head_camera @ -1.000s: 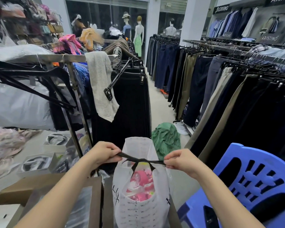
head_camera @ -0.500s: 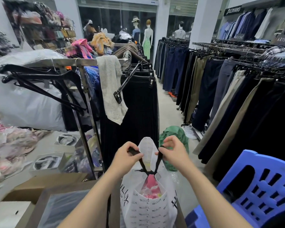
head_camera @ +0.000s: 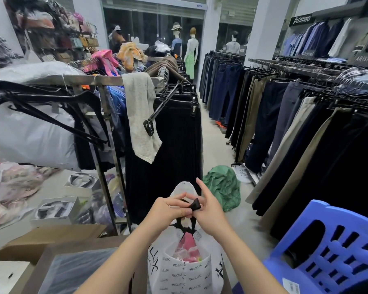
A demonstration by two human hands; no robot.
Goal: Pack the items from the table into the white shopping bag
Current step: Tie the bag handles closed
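Observation:
The white shopping bag [head_camera: 185, 270], printed with small black logos, stands low in the middle of the view with pink items [head_camera: 187, 247] showing in its mouth. Its black ribbon handles [head_camera: 194, 205] are gathered above the opening. My left hand [head_camera: 168, 210] pinches the ribbons from the left. My right hand [head_camera: 208, 211] meets it from the right, fingers on the same black ribbon, index finger raised.
A clothes rack with a black skirt [head_camera: 174, 149] stands straight ahead, trouser racks [head_camera: 295, 124] line the right. A blue plastic chair [head_camera: 331, 251] is at lower right, a green bundle [head_camera: 223, 185] on the floor, cardboard boxes [head_camera: 51, 236] at lower left.
My hands, first pulling the black ribbons apart sideways, have come together above the bag's mouth and now hold the ribbons bunched between them.

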